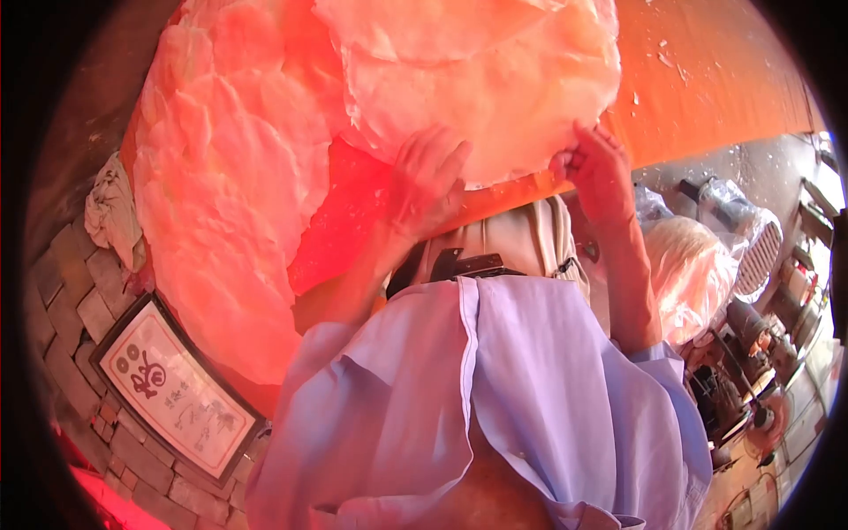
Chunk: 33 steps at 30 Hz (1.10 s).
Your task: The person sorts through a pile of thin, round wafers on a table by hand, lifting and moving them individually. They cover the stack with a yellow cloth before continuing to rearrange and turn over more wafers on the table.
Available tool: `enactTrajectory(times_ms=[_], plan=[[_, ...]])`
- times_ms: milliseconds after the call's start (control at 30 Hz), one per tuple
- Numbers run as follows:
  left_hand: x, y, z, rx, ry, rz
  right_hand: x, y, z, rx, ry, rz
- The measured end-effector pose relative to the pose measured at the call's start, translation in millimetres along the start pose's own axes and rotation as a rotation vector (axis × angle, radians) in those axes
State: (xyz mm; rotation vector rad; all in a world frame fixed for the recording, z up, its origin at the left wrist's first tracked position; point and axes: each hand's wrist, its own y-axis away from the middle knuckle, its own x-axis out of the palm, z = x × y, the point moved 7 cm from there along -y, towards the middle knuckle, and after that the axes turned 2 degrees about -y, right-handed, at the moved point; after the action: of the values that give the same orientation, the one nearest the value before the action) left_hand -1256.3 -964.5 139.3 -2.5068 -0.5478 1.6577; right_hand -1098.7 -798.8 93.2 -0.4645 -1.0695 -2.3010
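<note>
A thin, crinkled sheet of pale fibre wadding (477,97), tinted pink-orange by the light, lies in front of me. My left hand (430,177) rests at its near left edge, slightly blurred, with the fingers stretched out. At the near right corner, my right hand (601,170) has its fingers curled, thumb and forefinger pinched at the sheet's edge. Another, longer piece of wadding (230,185) spreads down the left side and drapes over the table edge. Beneath both pieces is an orange-red table cover (707,79), its bare part dotted with small scraps.
A framed sign with writing (177,389) leans at the lower left above brick paving (66,274). Crumpled cloth (113,212) hangs by the table's left edge. On the right are plastic-wrapped bundles (693,274) and assorted clutter. A light bag (512,238) sits at my waist, against the table edge.
</note>
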Motion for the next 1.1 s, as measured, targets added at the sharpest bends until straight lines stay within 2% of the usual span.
enactTrajectory(times_ms=[33, 167, 267, 367, 467, 567, 633, 767, 867, 900, 933, 967, 1000, 1100], plan=[[-0.6, -1.7, 3.3, 0.015, 0.042, -0.017, 7.0, 2.5, 7.2, -0.044, -0.014, 0.049], [-31.0, -18.5, 20.0, 0.095, 0.036, -0.181, -49.5, 16.8, -4.5, -0.188, 0.173, -0.394], [-70.3, -33.6, 28.1, 0.121, 0.025, -0.290, -47.1, 21.5, -26.1, -0.054, 0.182, -0.345], [-89.4, -30.5, 32.8, 0.240, -0.046, -0.271, -49.1, 14.1, -45.4, 0.042, -0.012, -0.248], [-57.4, 4.0, 61.9, 0.240, -0.026, -0.056, -52.3, 3.0, -55.5, 0.109, -0.010, -0.163], [-46.9, 12.9, 59.8, 0.208, -0.011, -0.009, -47.6, -3.3, -55.5, 0.118, 0.118, -0.090], [-52.9, 5.4, 58.8, 0.184, -0.002, -0.077, -34.7, -0.4, -61.2, 0.132, 0.142, -0.092], [-87.8, -6.7, 86.6, 0.081, 0.017, -0.247, -25.0, 4.6, -60.3, 0.056, 0.065, -0.092], [-86.6, 6.9, 97.4, 0.168, -0.033, -0.122, -9.9, 3.9, -73.8, -0.005, 0.032, -0.086], [-79.7, 12.8, 101.2, 0.156, -0.054, -0.071, -7.3, 2.2, -83.4, 0.091, 0.142, 0.028], [-70.9, 20.9, 106.2, 0.145, -0.077, -0.022, 4.7, 3.2, -82.4, 0.073, 0.094, 0.063], [-65.3, 26.1, 109.1, 0.132, -0.096, 0.032, 4.5, 0.4, -82.1, 0.022, 0.171, 0.075], [-66.4, 28.8, 113.6, 0.103, -0.121, -0.007, 2.1, -0.3, -82.1, -0.028, 0.248, 0.079], [-68.1, 37.3, 115.6, 0.030, -0.140, -0.100, 29.8, 18.4, -44.5, -0.171, 0.199, -0.165]])
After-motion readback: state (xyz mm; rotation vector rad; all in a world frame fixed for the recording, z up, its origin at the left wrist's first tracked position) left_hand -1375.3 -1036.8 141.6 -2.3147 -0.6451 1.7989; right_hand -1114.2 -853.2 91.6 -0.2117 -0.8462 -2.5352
